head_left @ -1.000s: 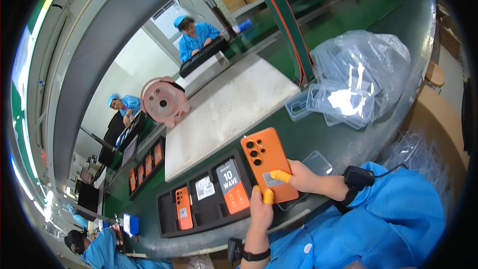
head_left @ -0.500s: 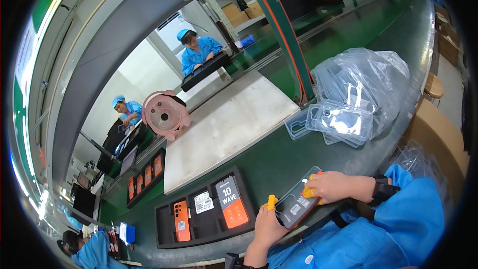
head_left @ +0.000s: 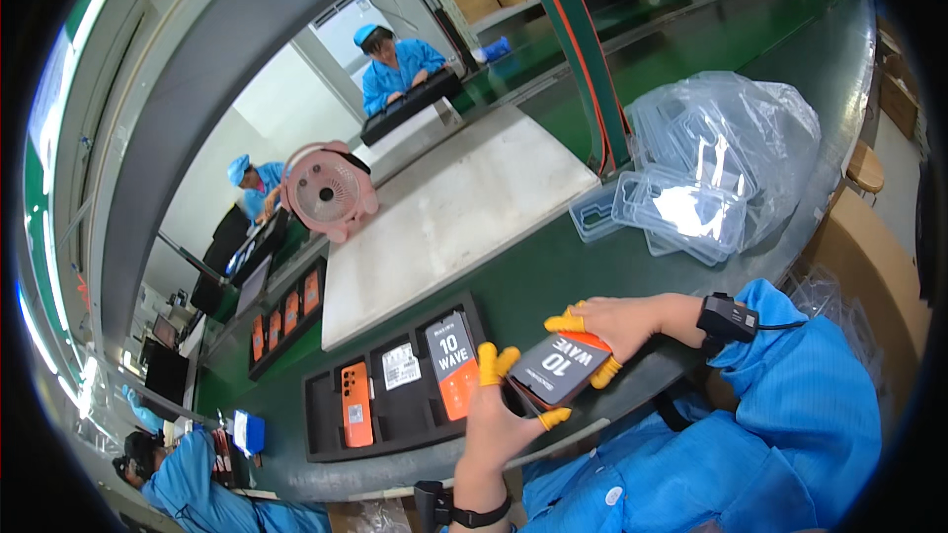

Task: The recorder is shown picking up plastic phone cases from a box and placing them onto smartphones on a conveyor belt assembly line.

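Observation:
Both my hands grip an orange smartphone (head_left: pixel 561 367) with its dark, labelled screen turned up, just above the near edge of the green bench. My left hand (head_left: pixel 504 413) clasps its lower left end, and my right hand (head_left: pixel 617 326) pinches its upper right end. Yellow finger cots cover my fingertips. A black wrist strap sits on each wrist. Left of the phone lies a black slotted tray (head_left: pixel 326 405) with three more phones in it: one orange back up, two with screens up.
A white board (head_left: pixel 454 212) lies mid-bench with a pink fan (head_left: pixel 328 188) behind it. Clear plastic trays and bags (head_left: pixel 691 197) are heaped at the right. A second black tray (head_left: pixel 286 321) holds phones farther left. Other workers in blue sit across and beside me.
The phone has been flipped from orange back up to screen up and lowered toward the bench's near edge. My view has shifted slightly.

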`<move>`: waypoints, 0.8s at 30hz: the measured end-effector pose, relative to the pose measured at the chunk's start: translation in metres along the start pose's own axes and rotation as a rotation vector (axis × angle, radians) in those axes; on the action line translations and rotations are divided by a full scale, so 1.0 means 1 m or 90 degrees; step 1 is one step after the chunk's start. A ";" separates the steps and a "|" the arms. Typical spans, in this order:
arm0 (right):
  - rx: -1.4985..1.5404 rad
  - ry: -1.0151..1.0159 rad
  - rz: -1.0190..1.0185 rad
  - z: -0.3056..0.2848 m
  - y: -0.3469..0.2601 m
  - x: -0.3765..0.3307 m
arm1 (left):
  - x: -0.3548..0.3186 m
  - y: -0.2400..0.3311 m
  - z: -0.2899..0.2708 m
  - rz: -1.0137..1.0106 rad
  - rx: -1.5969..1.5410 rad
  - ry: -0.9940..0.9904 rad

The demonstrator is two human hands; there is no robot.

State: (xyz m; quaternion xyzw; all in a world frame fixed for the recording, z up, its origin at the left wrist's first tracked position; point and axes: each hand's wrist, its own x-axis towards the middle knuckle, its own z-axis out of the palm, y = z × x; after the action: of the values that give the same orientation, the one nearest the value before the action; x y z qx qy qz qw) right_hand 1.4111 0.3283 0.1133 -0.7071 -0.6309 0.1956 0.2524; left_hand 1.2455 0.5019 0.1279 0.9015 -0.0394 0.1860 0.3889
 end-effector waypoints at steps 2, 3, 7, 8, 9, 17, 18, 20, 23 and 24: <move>-0.038 0.151 -0.087 0.007 0.009 0.009 | 0.007 0.002 -0.007 0.032 -0.001 0.018; -0.044 0.180 -0.062 0.012 0.004 0.010 | 0.004 -0.001 -0.007 0.063 -0.077 0.052; -0.105 0.393 -0.077 0.023 -0.005 0.015 | 0.001 -0.013 -0.006 -0.006 -0.415 0.302; -0.103 0.397 -0.079 0.025 -0.006 0.016 | -0.004 -0.020 -0.005 -0.004 -0.411 0.300; -0.108 0.452 -0.064 0.025 -0.007 0.017 | -0.009 -0.028 -0.004 -0.056 -0.393 0.278; -0.158 0.608 -0.012 0.035 -0.010 0.015 | 0.008 0.016 0.020 -0.138 -0.193 0.152; -0.158 0.610 -0.012 0.033 -0.012 0.015 | 0.009 0.015 0.021 -0.137 -0.193 0.151; -0.165 0.618 -0.026 0.031 -0.018 0.012 | 0.007 0.013 0.024 -0.136 -0.179 0.203; -0.094 0.546 -0.065 0.029 -0.016 0.009 | 0.004 0.016 0.024 -0.093 -0.185 0.220; -0.094 0.548 -0.061 0.029 -0.012 0.008 | 0.003 0.014 0.023 -0.093 -0.186 0.216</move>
State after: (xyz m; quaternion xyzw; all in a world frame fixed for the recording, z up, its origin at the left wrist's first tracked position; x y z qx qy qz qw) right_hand 1.3853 0.3407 0.0983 -0.7101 -0.5127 -0.1744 0.4500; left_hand 1.2519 0.4760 0.1247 0.7918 0.0654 0.2986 0.5288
